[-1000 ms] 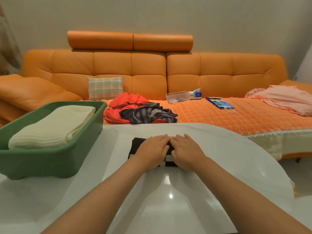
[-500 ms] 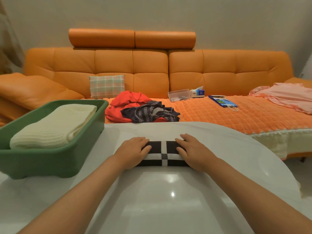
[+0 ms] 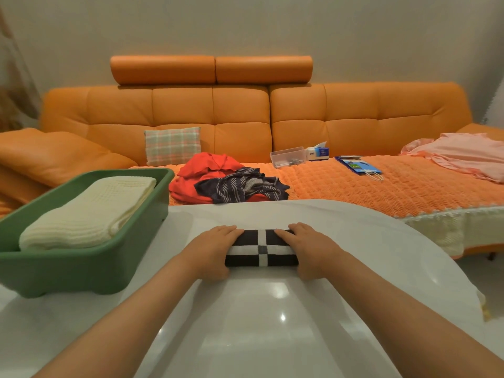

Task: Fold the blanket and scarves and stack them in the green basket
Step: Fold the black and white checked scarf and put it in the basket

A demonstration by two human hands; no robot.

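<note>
A folded black-and-white checked scarf [image 3: 262, 248] lies on the white table [image 3: 272, 323] in front of me. My left hand [image 3: 211, 252] holds its left end, fingers over the top and thumb at the near edge. At the right end, my right hand [image 3: 311, 251] holds it the same way. The green basket [image 3: 81, 266] stands at the table's left with a folded cream blanket [image 3: 90, 214] inside. A red scarf [image 3: 201, 173] and a dark striped scarf [image 3: 240, 186] lie crumpled on the sofa behind the table.
An orange sofa [image 3: 327, 118] runs across the back with a plaid cushion [image 3: 172, 145], a clear box [image 3: 287, 156], a tissue pack [image 3: 317, 152], a blue bag [image 3: 357, 166] and a pink garment [image 3: 461, 156]. The table's rounded edge curves off at the right.
My hands slid apart from the middle of the checked scarf to its two ends, uncovering its top. The scarf and basket stayed in place.
</note>
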